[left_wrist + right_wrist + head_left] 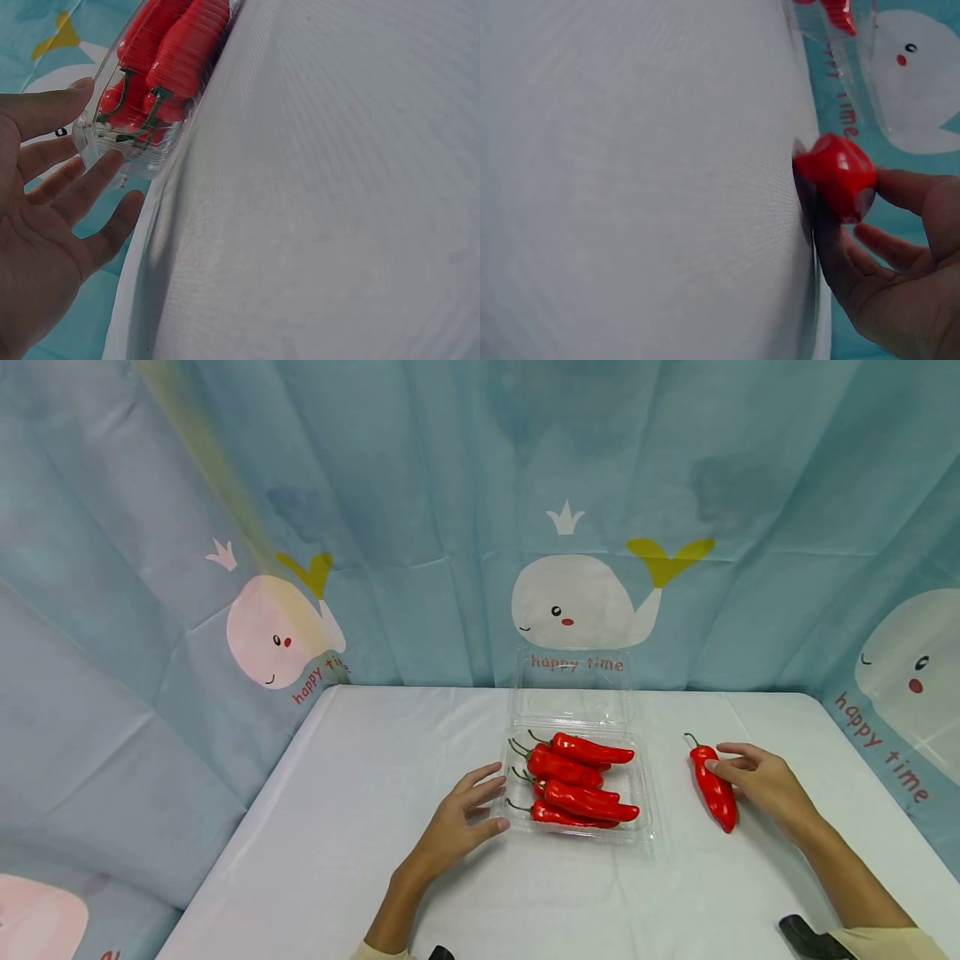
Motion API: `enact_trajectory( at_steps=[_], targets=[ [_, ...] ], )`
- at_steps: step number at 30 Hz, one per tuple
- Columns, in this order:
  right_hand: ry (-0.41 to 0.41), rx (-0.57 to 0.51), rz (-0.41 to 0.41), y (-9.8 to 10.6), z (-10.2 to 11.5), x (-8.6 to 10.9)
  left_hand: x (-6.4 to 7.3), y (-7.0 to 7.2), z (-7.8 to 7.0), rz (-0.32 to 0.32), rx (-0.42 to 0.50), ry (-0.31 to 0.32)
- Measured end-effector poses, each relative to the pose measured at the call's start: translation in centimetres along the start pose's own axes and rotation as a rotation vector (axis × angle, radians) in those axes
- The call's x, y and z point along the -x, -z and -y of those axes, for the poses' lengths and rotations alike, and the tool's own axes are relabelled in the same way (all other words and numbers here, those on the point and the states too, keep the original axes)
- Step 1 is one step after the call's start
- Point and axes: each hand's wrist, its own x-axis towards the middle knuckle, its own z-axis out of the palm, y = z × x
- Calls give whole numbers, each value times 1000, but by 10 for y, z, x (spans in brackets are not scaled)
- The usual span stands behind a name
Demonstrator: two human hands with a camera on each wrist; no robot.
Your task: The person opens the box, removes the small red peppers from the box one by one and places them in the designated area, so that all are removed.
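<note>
My right hand (761, 781) is at a single red chili pepper (712, 787) on the right of the table, its thumb and fingers pinching the pepper's side. The pepper's curled green stem points away from me. In the right wrist view the same pepper (841, 176) shows end-on between thumb and fingers. My left hand (459, 818), fingers spread and relaxed, is at the left edge of a clear plastic clamshell box (647, 827). Several red peppers (573, 772) lie stacked in the box, stems to the left. The left wrist view shows the fingertips right at the box wall (86, 142).
The box's clear lid (573, 703) stands raised at the back. A white cloth (375, 760) covers the table. Behind and beside it hangs a blue curtain (450, 485) printed with whales.
</note>
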Motion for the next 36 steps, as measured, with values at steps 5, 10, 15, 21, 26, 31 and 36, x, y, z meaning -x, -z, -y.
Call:
enact_trajectory(
  at_steps=[5, 10, 15, 21, 26, 31, 36],
  targets=[
    [-10, 45, 11, 1, 1, -1, 0, 0, 0, 0, 0, 4],
    [4, 71, 10, 1, 0, -1, 0, -1, 0, -1, 0, 1],
    [9, 78, 6, 1, -2, 1, -1, -2, 1, -5, -8, -7],
    [0, 63, 13, 2, -4, 2, -1, -2, 1, -6, -6, -11],
    [-1, 47, 16, 3, -5, 1, 0, -1, 1, -2, -7, -4],
    [17, 34, 10, 3, -4, 2, 0, -1, 2, -6, -13, -8],
    [36, 41, -11, 4, -3, 5, 0, -1, 2, -8, -10, -7]
  ],
)
